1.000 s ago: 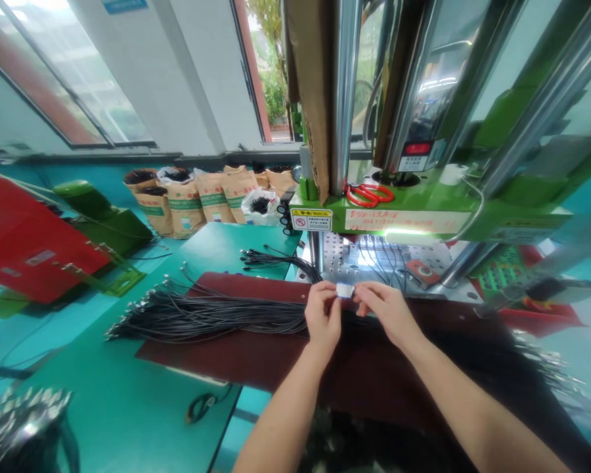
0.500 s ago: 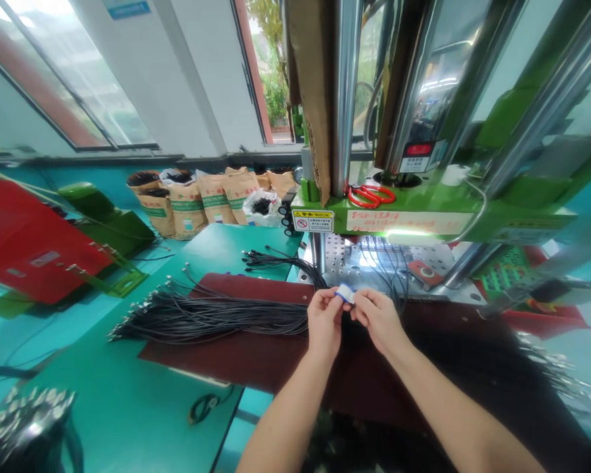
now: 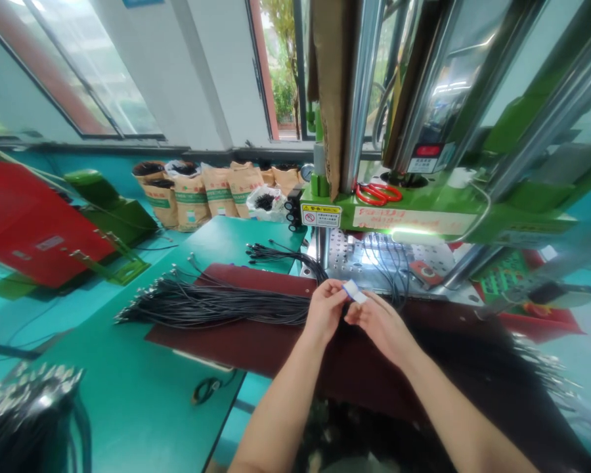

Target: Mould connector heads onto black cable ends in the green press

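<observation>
A small white strip with a blue edge [image 3: 355, 292], perhaps tape, spans the gap between my two hands above the dark red board [image 3: 276, 348]. My left hand [image 3: 325, 309] pinches its blue-edged end between thumb and fingers. At the other end, my right hand [image 3: 381, 326] has curled fingers against the white part; its exact grip is partly hidden. A bundle of black cables [image 3: 226, 305] with metal ends lies on the board to the left of my hands. More black cables [image 3: 320, 268] run behind my left hand.
Ahead stands a green press [image 3: 423, 213] with red-handled scissors [image 3: 378, 194] on it and cables on its metal bed [image 3: 342, 259]. Another cable bundle [image 3: 39, 407] is at lower left on the green table [image 3: 142, 407]. Paper sacks [image 3: 219, 190] line the wall.
More of the white strip shows between my hands, and my right hand's fingers have loosened and shifted slightly. The whole view has moved a little.
</observation>
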### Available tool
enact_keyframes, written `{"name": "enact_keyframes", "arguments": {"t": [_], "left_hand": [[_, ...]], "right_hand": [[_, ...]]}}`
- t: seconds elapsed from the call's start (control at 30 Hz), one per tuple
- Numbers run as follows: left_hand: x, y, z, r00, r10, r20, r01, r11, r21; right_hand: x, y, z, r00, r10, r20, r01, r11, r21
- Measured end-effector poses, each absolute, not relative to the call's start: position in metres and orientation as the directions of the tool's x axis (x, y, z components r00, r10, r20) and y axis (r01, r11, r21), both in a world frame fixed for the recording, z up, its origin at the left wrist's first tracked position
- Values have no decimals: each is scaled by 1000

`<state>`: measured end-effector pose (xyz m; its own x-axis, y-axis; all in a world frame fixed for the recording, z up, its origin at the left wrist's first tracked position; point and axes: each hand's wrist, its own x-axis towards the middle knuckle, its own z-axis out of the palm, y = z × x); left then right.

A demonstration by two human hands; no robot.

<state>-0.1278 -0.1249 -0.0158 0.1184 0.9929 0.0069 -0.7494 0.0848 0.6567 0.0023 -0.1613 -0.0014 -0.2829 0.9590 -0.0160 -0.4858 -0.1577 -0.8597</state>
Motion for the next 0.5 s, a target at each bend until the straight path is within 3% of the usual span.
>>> {"name": "enact_keyframes", "arguments": {"t": [0.17,0.3,0.5], "left_hand": [[-132,-125,-9,82,995,-51,-766,96,635],[-131,-132,0,231,972,-49,-713,203,672],[-121,-145,5,374,918,-131,-683,368,631]], "right_hand": [[33,-171,11,-239,969,61,-501,-70,-862],[47,-179,25,-284,925,252,-437,110,-893],[57,-180,29,-371,833,410,-101,403,-910]]}}
